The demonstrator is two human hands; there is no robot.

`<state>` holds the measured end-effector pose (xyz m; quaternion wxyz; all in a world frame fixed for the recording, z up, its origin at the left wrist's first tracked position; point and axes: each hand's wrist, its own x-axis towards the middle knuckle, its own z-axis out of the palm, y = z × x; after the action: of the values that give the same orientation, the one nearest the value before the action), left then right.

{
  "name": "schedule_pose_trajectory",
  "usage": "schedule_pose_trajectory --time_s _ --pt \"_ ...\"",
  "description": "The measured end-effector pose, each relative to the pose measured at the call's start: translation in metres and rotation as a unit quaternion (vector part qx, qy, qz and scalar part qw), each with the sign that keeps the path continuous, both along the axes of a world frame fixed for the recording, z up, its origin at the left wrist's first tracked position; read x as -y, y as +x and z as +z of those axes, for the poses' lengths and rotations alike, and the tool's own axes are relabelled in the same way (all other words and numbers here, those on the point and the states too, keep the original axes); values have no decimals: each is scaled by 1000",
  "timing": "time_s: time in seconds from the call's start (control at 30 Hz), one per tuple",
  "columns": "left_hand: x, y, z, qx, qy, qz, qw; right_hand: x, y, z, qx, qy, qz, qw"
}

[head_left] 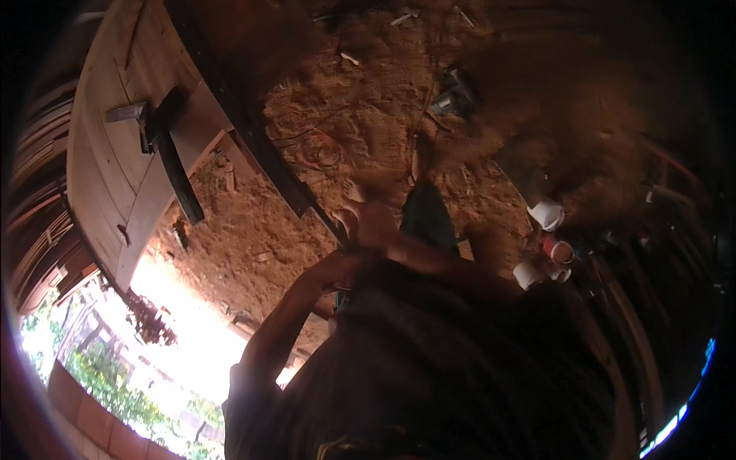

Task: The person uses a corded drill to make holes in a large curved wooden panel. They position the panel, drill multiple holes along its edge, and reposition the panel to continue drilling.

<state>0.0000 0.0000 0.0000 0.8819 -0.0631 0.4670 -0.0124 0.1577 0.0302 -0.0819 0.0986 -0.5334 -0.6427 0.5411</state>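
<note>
A long dark wooden strip [264,165] runs from the upper left down to my hands. Beside its near end, my right hand [368,218] reaches out with fingers apart; whether it touches the wood is unclear. My left hand [345,267] is just below, also close to the strip's end, its fingers lost in shadow. Left of the strip, pale wide boards [107,146] form a raised surface. On them lies a dark bar [178,176] that sticks out past the edge, beside a grey angular piece [126,113].
Rough reddish-brown dirt ground [330,115] spreads below, with scattered scraps. A dark tool-like object [454,96] lies on it farther ahead. To the right are a white container [546,215], a red one [557,248] and another white one [529,274]. Stacked planks [38,199] line the far left.
</note>
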Motion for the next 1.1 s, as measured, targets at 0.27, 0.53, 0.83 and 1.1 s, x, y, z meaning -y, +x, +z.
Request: schedule_pose_trajectory --time_s 0.27,0.53,0.83,1.1 --pt "9 7 12 -185 47 -51 980 -39 -2 9 -155 -159 2 975" --pt "-15 35 43 -238 -12 2 971 -46 1 7 -232 -239 14 943" --pt "15 15 29 -207 101 -146 962 -29 -11 4 -267 -212 -3 940" --pt "-6 -21 -9 -47 306 -210 928 -6 -12 -17 -165 25 -48 985"
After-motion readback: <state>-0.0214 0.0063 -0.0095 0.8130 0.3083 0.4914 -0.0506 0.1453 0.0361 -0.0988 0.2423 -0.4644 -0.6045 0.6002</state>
